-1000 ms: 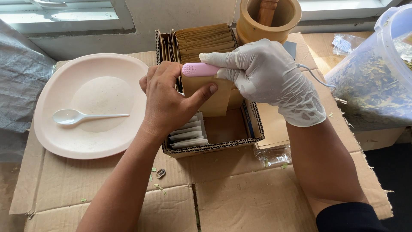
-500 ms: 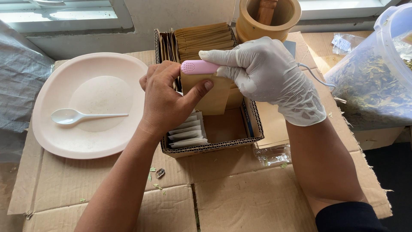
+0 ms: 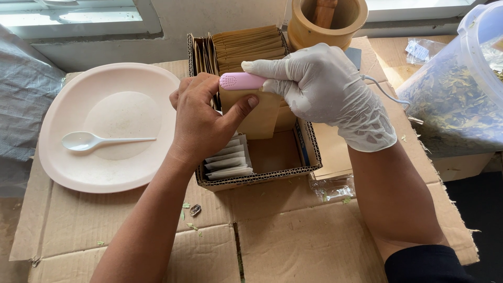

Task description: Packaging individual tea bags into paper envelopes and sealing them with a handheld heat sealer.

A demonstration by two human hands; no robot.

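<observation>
So a brown paper pouch (image 3: 257, 118) is being held upright by the bare left hand (image 3: 201, 123), thumb pressed on its front face, fingers wrapped round its left edge. The gloved right hand (image 3: 327, 91) is closed around a small pink handheld sealer (image 3: 242, 81), which is clamped along the pouch's top edge; a thin white cord (image 3: 382, 91) trails off behind that wrist. It looks like the sealing step is in hand, though whether the tool's jaws are fully shut on the paper can't quite be made out from this angle.

For the next move, a steady pinch and an even pull along the whole top edge would probably be needed, with the pouch kept level by the left hand.

Right under both hands a cardboard box (image 3: 262, 175) is seen, with brown pouches stacked at its far end and white sachets (image 3: 228, 160) just below the left wrist. Left of the left hand a pale plate (image 3: 63, 162) with a white spoon (image 3: 99, 140) is set. Everything is laid on flattened cardboard (image 3: 304, 236) beside a window ledge, with a wooden mortar (image 3: 327, 21) beyond the right hand and a tub of dried leaves (image 3: 461, 99) off to its right.
</observation>
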